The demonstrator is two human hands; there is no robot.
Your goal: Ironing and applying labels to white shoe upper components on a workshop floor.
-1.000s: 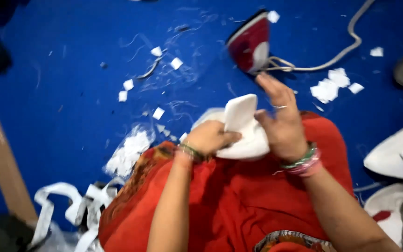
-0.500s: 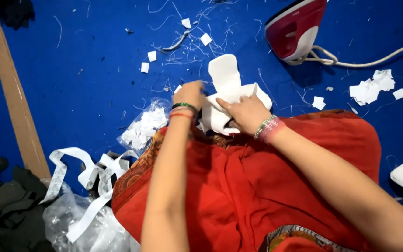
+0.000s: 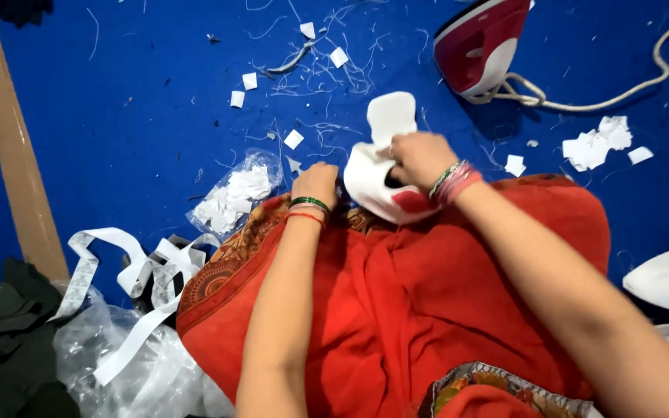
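White strips (image 3: 129, 282) lie at 8 o'clock on the blue surface (image 3: 118, 131). Left hand (image 3: 316, 184), fingers curled under, presses the red cloth (image 3: 396, 294) beside the white fabric piece (image 3: 379, 166), centre. Right hand (image 3: 420, 159) pinches that piece. Red iron (image 3: 478, 42) sits at 1 o'clock

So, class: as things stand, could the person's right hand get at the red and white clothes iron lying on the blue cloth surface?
Probably yes. The right hand grips a white fabric piece, but only bare blue surface and loose threads lie between it and the iron.
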